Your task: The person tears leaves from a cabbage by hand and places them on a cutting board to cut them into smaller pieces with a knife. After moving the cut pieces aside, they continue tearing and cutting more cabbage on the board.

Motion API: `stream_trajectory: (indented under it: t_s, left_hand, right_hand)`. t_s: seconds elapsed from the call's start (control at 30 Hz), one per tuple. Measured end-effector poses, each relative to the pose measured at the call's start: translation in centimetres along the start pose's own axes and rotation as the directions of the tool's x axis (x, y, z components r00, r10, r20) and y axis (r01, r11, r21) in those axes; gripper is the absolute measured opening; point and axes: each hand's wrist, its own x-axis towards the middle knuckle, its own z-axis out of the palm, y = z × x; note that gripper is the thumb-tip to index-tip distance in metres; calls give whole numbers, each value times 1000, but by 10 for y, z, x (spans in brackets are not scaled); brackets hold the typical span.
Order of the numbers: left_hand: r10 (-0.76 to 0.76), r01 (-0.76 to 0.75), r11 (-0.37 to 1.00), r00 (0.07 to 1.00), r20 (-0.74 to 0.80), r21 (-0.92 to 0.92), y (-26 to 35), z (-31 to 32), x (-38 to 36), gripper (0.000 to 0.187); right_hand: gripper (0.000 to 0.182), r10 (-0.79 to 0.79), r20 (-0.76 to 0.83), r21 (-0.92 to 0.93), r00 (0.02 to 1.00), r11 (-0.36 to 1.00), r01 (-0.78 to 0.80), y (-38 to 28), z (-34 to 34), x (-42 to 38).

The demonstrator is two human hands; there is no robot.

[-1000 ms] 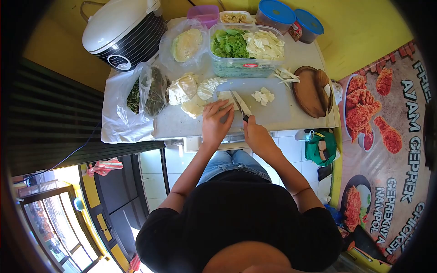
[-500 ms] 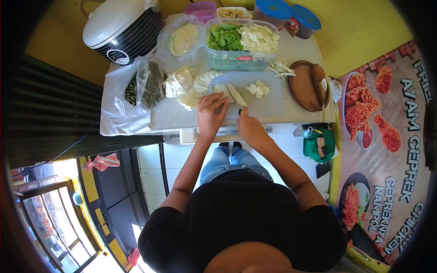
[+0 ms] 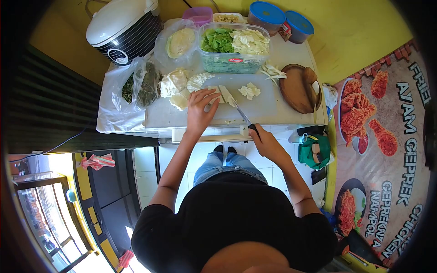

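A piece of pale cabbage (image 3: 222,96) lies on the translucent cutting board (image 3: 266,103), with a cut running through it. My left hand (image 3: 200,111) holds its left part down, fingers bent over the top and thumb at the near side. My right hand (image 3: 269,144) grips the black handle of a knife (image 3: 243,113) near the table's front edge. The blade slants up and left, its tip at the cut slice on the right. Chopped cabbage (image 3: 249,91) sits on the board further right. Larger cabbage pieces (image 3: 174,83) are left of the board.
Behind the board stands a clear tub (image 3: 214,63) of green leaves and chopped cabbage. A bagged cabbage half (image 3: 180,43), a rice cooker (image 3: 123,27) and a bag of dark greens (image 3: 148,86) are at left. A wooden plate (image 3: 293,88) lies right; blue-lidded containers (image 3: 267,13) stand behind.
My right hand has drawn the knife back toward me and right, baring its blade. The cut slice has parted slightly. My left hand stays on the cabbage; the whole view has shifted a little.
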Motion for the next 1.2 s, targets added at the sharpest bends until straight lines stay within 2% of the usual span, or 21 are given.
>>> stream_trajectory:
  t_s: [0.03,0.1,0.13,0.17,0.2,0.23,0.27,0.3,0.37,0.4,0.47,0.53,0.6,0.63,0.7,0.8,0.87,0.9,1.0,1.07,1.2]
  left_hand:
    - [4,-4,1000,1000,-2,-2,1,-2,6,22]
    - [134,-131,991,969,206,-30,-2,-5,18,22]
    - [135,-131,991,969,208,-30,-5,-4,23,22]
    - [188,-191,981,939,289,-20,-8,-2,29,22]
    - [240,-252,968,898,368,-16,-10,-1,33,21]
    - [243,-255,967,897,368,-17,-12,2,34,21]
    - [235,-256,967,876,422,-5,-14,4,37,21]
    - [225,-260,966,852,473,8,-16,5,41,20]
    - [196,-242,969,860,472,39,-14,7,45,20]
    - [159,-216,974,865,476,66,-11,8,46,21]
    - [118,-184,975,902,416,123,-8,17,46,22]
    - [73,-144,973,934,349,180,-3,24,45,24]
    - [-92,12,968,946,311,250,5,28,44,28]
    - [-92,11,968,945,313,251,8,28,42,28]
    - [-57,18,970,986,154,242,12,28,39,30]
    - [33,-55,986,990,135,160,7,19,31,27]
    - [68,-95,985,980,185,140,0,14,22,24]
    - [102,-132,984,968,230,121,-3,13,17,22]
    - [86,-108,991,969,230,85,-5,15,5,18]
    - [69,-91,992,972,225,87,-4,16,2,19]
    - [37,-60,994,973,226,95,-3,16,2,19]
  right_hand:
    - [33,15,-36,36,999,999,-14,1,-3,-1]
    - [33,-7,-103,54,995,998,13,4,-10,7]
    - [33,-26,-167,71,986,997,39,6,-14,13]
    - [33,-25,-168,73,985,997,38,16,-12,24]
    - [34,-169,-273,17,947,983,181,28,-8,38]
    - [34,-312,-367,-56,877,948,314,40,-6,48]
    - [35,-148,-269,-55,952,989,138,26,-15,45]
    - [35,-153,-276,-57,949,988,143,33,-15,49]
    - [35,-274,-351,-173,895,959,225,41,-16,58]
    - [35,-274,-356,-172,893,959,226,38,-20,56]
    - [35,-34,-238,18,971,999,39,27,-31,46]
    - [36,-32,-241,46,970,998,44,25,-31,43]
    - [36,-30,-239,75,971,996,49,23,-28,41]
    - [36,-31,-230,92,973,994,53,21,-25,41]
    - [37,-29,-222,113,975,992,55,21,-20,41]
    - [39,-90,-233,97,968,989,115,28,-8,49]
    - [41,-221,-309,5,925,972,234,30,-2,54]
    - [41,-220,-306,8,926,972,234,29,-1,54]
    - [38,-171,-254,-29,952,985,169,20,-2,51]
    - [32,-146,-259,-181,955,978,101,15,0,49]
    - [28,-119,-250,-254,961,966,54,11,9,53]
